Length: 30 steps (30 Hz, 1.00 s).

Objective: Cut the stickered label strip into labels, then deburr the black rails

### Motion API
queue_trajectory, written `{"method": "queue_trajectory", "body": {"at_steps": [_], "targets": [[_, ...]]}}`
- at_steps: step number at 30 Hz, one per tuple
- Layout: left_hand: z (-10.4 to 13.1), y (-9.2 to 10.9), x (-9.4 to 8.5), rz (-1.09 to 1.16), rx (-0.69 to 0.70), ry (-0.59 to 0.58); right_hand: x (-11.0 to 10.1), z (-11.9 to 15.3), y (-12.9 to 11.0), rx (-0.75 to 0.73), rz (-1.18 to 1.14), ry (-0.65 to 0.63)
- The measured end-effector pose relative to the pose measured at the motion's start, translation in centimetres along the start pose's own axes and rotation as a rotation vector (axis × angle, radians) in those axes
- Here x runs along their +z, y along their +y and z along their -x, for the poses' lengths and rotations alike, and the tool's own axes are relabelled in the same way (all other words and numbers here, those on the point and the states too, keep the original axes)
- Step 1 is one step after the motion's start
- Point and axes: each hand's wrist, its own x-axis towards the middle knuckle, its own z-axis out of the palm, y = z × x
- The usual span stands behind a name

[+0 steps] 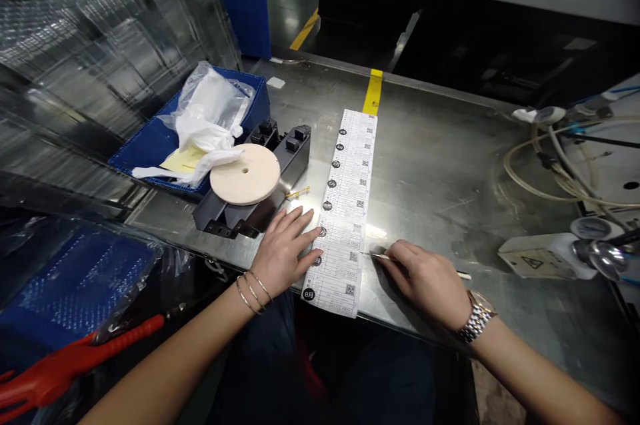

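Two bare hands are working on a long strip of printed labels [345, 212] lying lengthwise on the brushed-metal tabletop [440, 165], its near end reaching the front edge. Going from the left, clear ribbed plastic trays [100, 32] are leaning in a stack, a blue corrugated bin [150, 142] is holding crumpled white plastic bags [210, 112], and a round pale wooden disc [245, 174] with a centre hole is resting on a black moulded part [270, 178]. The left hand [283, 252] is lying flat and open, gripping nothing, its fingertips pressing the strip's left edge near the black round month marks. The right hand [430, 278] is closing its grip on a thin pointed tool [383, 256], tip touching the strip's right edge. Judging from this, the step in hand looks like lifting or separating one label; the next move would call for a steady hold-down and a shallow, light tip under the paper. Farther right, pale coiled hoses [550, 172] and a white box with a warning triangle [540, 256] are sitting by shiny fittings.
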Motion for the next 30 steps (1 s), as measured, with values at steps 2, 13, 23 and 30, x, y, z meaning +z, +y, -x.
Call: {"method": "queue_trajectory", "body": {"at_steps": [2, 13, 23, 30], "targets": [[-0.1, 0.0, 0.0, -0.003, 0.000, -0.003, 0.0, 0.1, 0.1, 0.006, -0.004, -0.008], [1.6, 1.5, -0.8, -0.026, 0.023, -0.035, -1.6, -1.0, -0.9, 0.207, -0.519, -0.080], [0.5, 1.5, -0.7, 0.003, -0.041, -0.021, 0.9, -3.5, -3.8, 0.170, -0.374, -0.082], [-0.6, 0.9, 0.6, 0.001, -0.055, -0.075, 0.6, -4.2, -4.9, 0.047, -0.064, -0.019]]}}
